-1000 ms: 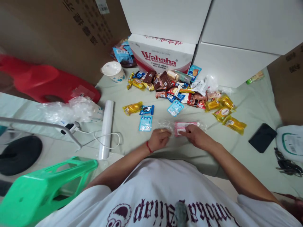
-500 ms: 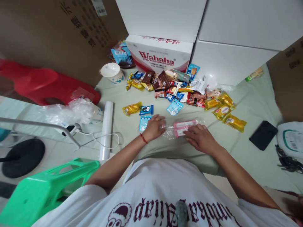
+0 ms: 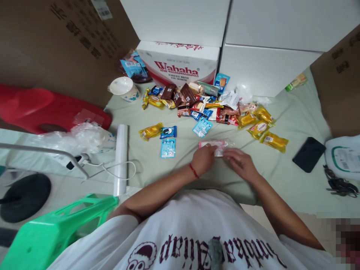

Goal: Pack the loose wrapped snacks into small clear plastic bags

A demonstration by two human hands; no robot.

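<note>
Head view — my left hand [image 3: 204, 159] and my right hand [image 3: 240, 162] both on pink packet in clear bag [image 3: 215, 145], fingers curled, pinching it from either side. Packet lies on green sheet [image 3: 281, 168], just below blue sachet [image 3: 201, 127]. Snack pile [image 3: 208, 105] beyond, well apart. Black phone [image 3: 308, 154] off to right; film roll [image 3: 120, 157] off to left.

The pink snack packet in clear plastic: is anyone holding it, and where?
Yes. Both hands grip the pink snack packet in clear plastic wrap along its near edge: left hand, right hand.
</note>
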